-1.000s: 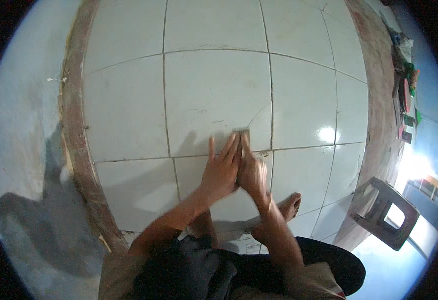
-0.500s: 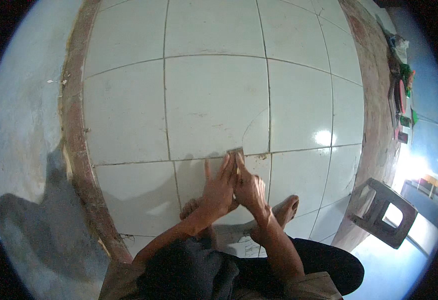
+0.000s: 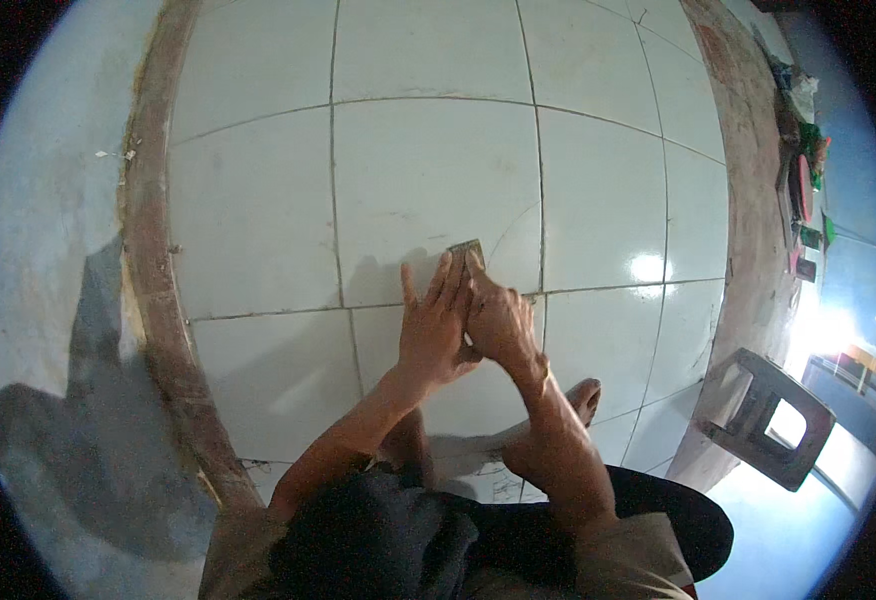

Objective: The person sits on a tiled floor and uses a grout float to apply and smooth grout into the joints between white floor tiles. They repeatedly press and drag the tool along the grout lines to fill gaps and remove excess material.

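Note:
A small, flat, brownish piece with a straight far edge (image 3: 466, 248) lies against the white tiled floor under my fingertips. Most of it is hidden by my hands, so its kind cannot be made out. My left hand (image 3: 432, 328) rests on it from the left, fingers stretched forward, with the outermost finger standing apart. From the right, my right hand (image 3: 501, 322) grips the piece, index finger laid along it and the other fingers curled. Both hands touch each other over the piece, just beyond a tile joint.
My bare feet (image 3: 585, 398) are on the tiles behind my hands. A grey plastic stool (image 3: 808, 455) lies tipped on the right. Brown borders (image 3: 148, 225) run along both sides, with a pale wall (image 3: 48, 200) at left. Assorted items (image 3: 806, 185) stand along the right edge.
Both hands have slid forward together with the flat piece, away from my body and across the tile joint onto the larger tile. My forearms reach farther out.

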`<control>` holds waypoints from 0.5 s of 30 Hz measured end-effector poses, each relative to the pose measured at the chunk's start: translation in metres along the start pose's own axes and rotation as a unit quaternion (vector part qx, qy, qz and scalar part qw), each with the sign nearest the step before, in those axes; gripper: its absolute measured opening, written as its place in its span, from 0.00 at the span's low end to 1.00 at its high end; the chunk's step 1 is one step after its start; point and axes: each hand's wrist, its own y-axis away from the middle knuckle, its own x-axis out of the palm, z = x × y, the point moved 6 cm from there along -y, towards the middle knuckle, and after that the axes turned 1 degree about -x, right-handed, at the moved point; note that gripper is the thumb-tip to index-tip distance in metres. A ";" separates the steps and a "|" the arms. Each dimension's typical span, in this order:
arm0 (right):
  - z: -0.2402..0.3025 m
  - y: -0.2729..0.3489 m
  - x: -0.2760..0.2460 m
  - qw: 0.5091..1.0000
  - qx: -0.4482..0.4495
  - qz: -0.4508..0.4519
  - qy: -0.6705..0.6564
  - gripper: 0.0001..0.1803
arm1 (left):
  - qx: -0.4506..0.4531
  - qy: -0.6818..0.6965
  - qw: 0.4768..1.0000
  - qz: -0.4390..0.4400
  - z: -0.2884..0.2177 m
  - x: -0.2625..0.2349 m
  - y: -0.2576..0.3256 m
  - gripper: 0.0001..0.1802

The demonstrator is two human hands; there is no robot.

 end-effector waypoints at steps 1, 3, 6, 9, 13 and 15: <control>0.001 -0.006 -0.003 1.000 -0.025 -0.014 0.003 0.32 | -0.008 -0.013 1.000 0.021 -0.001 0.003 0.000 0.65; -0.001 0.004 0.003 0.999 0.002 0.029 0.030 0.32 | -0.023 -0.037 0.997 0.061 -0.006 0.010 0.010 0.66; -0.014 0.035 0.016 0.999 0.010 0.033 0.036 0.32 | -0.001 -0.023 0.994 0.110 -0.022 0.022 0.035 0.68; -0.006 0.016 0.014 0.999 -0.009 0.019 0.050 0.33 | -0.025 0.022 0.999 -0.009 -0.006 0.024 0.024 0.68; 0.012 -0.044 -0.016 0.993 -0.099 -0.027 0.059 0.31 | -0.044 -0.041 0.998 0.003 0.012 -0.011 -0.029 0.65; 0.014 -0.043 -0.016 0.994 -0.091 -0.015 0.050 0.32 | -0.049 -0.055 0.997 0.006 0.017 -0.011 -0.033 0.65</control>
